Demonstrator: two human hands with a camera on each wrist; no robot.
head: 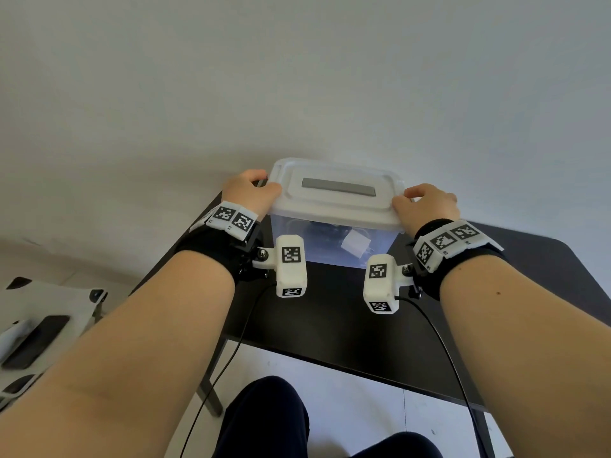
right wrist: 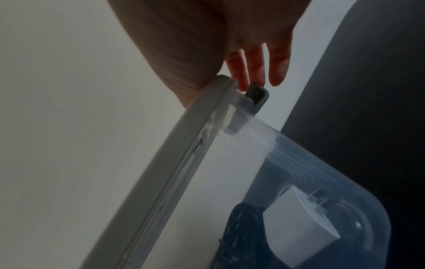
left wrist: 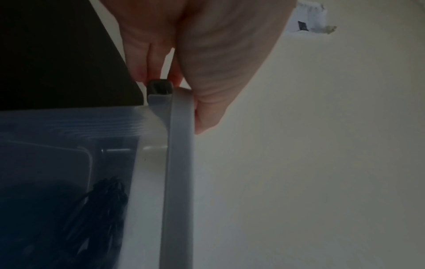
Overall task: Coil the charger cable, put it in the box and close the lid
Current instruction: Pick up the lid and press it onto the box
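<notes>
A clear plastic box [head: 297, 234] stands on the black table [head: 330, 319], and its white lid [head: 337, 190] lies on top. Through the wall I see the white charger plug [head: 355, 244] and the dark coiled cable [head: 317, 228]. My left hand [head: 254, 193] grips the lid's left end, my right hand [head: 426, 203] its right end. In the left wrist view the thumb [left wrist: 207, 112] lies on the lid [left wrist: 179, 163] and the fingers [left wrist: 142, 60] reach the grey latch [left wrist: 159, 87]. In the right wrist view the fingers [right wrist: 241, 72] touch the other latch [right wrist: 256, 94], with plug [right wrist: 299, 218] and cable [right wrist: 241, 227] inside.
The box sits at the table's far edge, close to a pale wall. A white object with black patches [head: 39, 325] lies on the floor at the left. Black wires [head: 439, 342] run back from the wrist cameras over the table's near edge.
</notes>
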